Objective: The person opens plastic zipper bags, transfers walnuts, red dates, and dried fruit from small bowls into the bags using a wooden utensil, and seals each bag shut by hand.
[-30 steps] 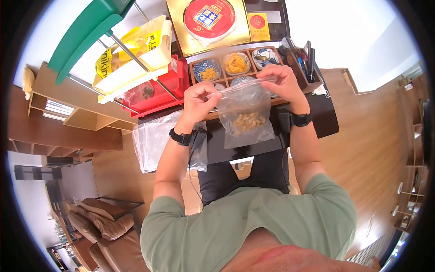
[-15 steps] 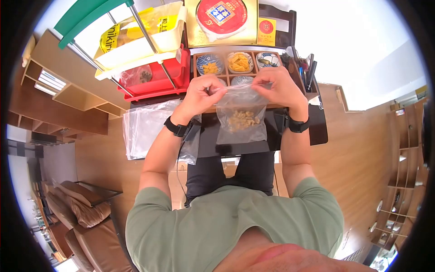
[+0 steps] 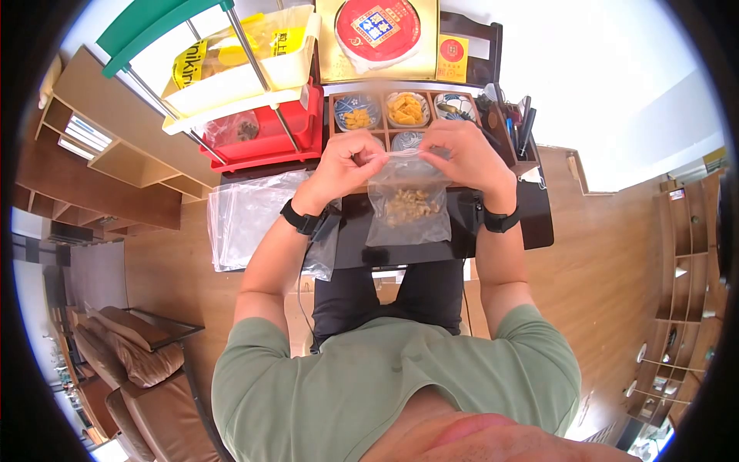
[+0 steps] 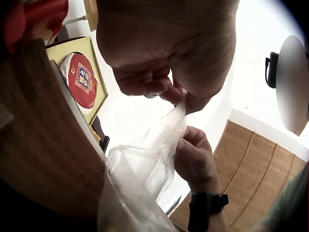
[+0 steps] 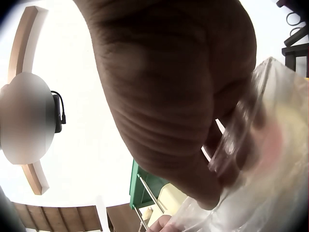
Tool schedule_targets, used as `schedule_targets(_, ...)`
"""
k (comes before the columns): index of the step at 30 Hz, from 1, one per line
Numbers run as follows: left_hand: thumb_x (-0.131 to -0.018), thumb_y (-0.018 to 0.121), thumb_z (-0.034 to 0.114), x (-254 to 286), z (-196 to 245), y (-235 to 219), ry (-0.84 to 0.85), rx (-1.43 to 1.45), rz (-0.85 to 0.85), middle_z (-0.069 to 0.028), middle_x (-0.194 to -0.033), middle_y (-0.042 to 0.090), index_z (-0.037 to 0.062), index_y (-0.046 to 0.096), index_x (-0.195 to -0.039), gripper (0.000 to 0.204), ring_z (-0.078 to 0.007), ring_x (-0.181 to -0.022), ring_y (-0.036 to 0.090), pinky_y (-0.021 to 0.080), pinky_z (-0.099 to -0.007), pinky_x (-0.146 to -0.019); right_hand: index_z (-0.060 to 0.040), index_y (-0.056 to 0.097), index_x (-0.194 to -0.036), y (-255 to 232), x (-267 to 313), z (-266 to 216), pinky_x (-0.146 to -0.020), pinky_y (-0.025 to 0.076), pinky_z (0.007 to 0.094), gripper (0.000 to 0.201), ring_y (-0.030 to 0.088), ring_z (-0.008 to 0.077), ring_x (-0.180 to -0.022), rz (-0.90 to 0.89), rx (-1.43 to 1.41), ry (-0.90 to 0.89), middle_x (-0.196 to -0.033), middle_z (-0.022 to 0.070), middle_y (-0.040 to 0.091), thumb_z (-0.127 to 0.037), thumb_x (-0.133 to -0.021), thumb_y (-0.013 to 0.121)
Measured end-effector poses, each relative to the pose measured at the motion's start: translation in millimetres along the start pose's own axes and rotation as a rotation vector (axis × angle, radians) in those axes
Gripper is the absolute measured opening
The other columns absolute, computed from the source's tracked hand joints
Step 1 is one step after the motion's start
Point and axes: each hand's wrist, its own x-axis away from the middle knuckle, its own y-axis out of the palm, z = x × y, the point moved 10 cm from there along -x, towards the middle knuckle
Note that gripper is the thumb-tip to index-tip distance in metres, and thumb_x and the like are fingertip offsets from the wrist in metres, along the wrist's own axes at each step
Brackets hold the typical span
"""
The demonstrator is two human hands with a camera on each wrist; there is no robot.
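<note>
A clear zip bag (image 3: 408, 223) with yellowish-brown pieces (image 3: 412, 206) in its lower part hangs upright over the dark table. The left hand (image 3: 344, 164) pinches its top edge at the left between thumb and fingers. At the right part of that edge, the right hand (image 3: 466, 157) pinches it the same way, a short gap from the left. The left wrist view shows the left hand (image 4: 169, 53) gripping the gathered plastic (image 4: 140, 174), the right hand (image 4: 195, 159) just beyond. The right wrist view has the right hand (image 5: 178, 96) at the film's edge.
Behind the hands stands a wooden divided tray (image 3: 382, 132) with small bowls of yellow pieces. Flat empty bags (image 3: 254, 219) lie left, below a red bin (image 3: 262, 138) on a rack. A pen holder (image 3: 517, 146) stands right, a round red package (image 3: 377, 31) at the back.
Compared with a second ago, the hands are closer together along the bag's top edge. The right hand has moved inward. The head view has shifted.
</note>
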Motion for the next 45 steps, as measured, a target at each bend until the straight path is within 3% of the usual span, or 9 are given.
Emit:
schedule_targets(18,-0.086,0.077,-0.002,0.3,9.2,1.1,0.042,-0.05,0.002,-0.0024,-0.08,0.063,0.0025,0.071,-0.087,0.008,-0.0104,-0.068,0.052,0.04,-0.0266,-0.06,-0.0015,0.066,-0.084,19.0,-6.6,-13.4,-0.064,0.049,0.0409,0.01,0.063,0.0326,-0.076,0.039,-0.027,-0.074,-0.078,0.0114,0.061,-0.004,-0.081,0.076)
schedule_targets(20,-0.086,0.077,-0.002,1.1,9.1,3.5,0.034,-0.054,-0.01,-0.0026,-0.08,0.064,0.0026,0.071,-0.087,0.008,-0.011,-0.069,0.053,0.041,-0.0267,-0.061,-0.0067,0.068,-0.086,22.1,-7.1,-15.0,-0.073,0.053,0.0441,0.008,0.066,0.0365,-0.085,-0.001,-0.005,-0.01,-0.086,0.0114,0.066,-0.014,-0.085,0.072)
schedule_targets(24,-0.086,0.077,-0.001,1.0,12.5,6.8,0.075,-0.081,-0.017,-0.0039,-0.081,0.064,0.0026,0.071,-0.087,0.007,-0.0135,-0.072,0.056,0.042,-0.0274,-0.062,-0.0074,0.069,-0.086,30.8,-7.0,-16.3,-0.073,0.053,0.0442,0.01,0.066,0.0359,-0.085,-0.021,0.005,-0.033,-0.086,0.0113,0.066,-0.016,-0.085,0.073)
schedule_targets(26,-0.087,0.077,-0.001,1.1,12.4,7.5,0.082,-0.076,-0.024,-0.0043,-0.081,0.065,0.0026,0.071,-0.087,0.007,-0.0142,-0.072,0.057,0.043,-0.0276,-0.063,-0.0032,0.067,-0.085,27.2,-5.3,-26.2,-0.064,0.048,0.0412,0.012,0.062,0.0342,-0.076,0.038,-0.01,-0.116,-0.081,0.0109,0.061,-0.007,-0.08,0.077)
schedule_targets(30,-0.087,0.077,-0.001,0.6,15.2,9.6,0.098,-0.105,-0.02,-0.0048,-0.081,0.065,0.0019,0.071,-0.088,0.007,-0.0151,-0.074,0.059,0.046,-0.028,-0.065,-0.0034,0.066,-0.085,18.6,-4.2,-33.6,-0.065,0.048,0.0417,0.011,0.062,0.0341,-0.077,0.114,-0.04,-0.101,-0.08,0.0105,0.06,-0.006,-0.081,0.076)
schedule_targets(32,-0.087,0.077,-0.001,0.5,15.8,10.3,0.103,-0.111,-0.024,-0.005,-0.081,0.065,0.0016,0.071,-0.088,0.006,-0.0153,-0.074,0.06,0.046,-0.0281,-0.065,-0.0035,0.065,-0.084,24.0,-4.4,-32.4,-0.067,0.049,0.0418,0.01,0.062,0.0343,-0.078,0.051,-0.06,-0.091,-0.08,0.0106,0.059,-0.004,-0.08,0.075)
schedule_targets(37,-0.087,0.076,-0.001,1.8,13.4,11.6,0.084,-0.093,-0.035,-0.0049,-0.081,0.066,0.0008,0.07,-0.087,0.006,-0.0142,-0.074,0.061,0.047,-0.0283,-0.065,-0.0036,0.066,-0.085,24.1,-1.2,-32.8,-0.068,0.05,0.0416,0.009,0.062,0.0345,-0.078,0.097,-0.036,-0.13,-0.08,0.0111,0.06,-0.004,-0.081,0.075)
schedule_targets(45,-0.089,0.076,-0.001,2.2,4.0,4.2,0.091,-0.035,-0.065,-0.0036,-0.083,0.066,0.001,0.07,-0.087,0.006,-0.0119,-0.074,0.059,0.044,-0.026,-0.063,-0.0042,0.07,-0.089,17.4,9.0,-29.3,-0.069,0.052,0.0408,0.01,0.065,0.0336,-0.08,0.166,-0.06,-0.129,-0.085,0.0109,0.065,-0.001,-0.08,0.074)
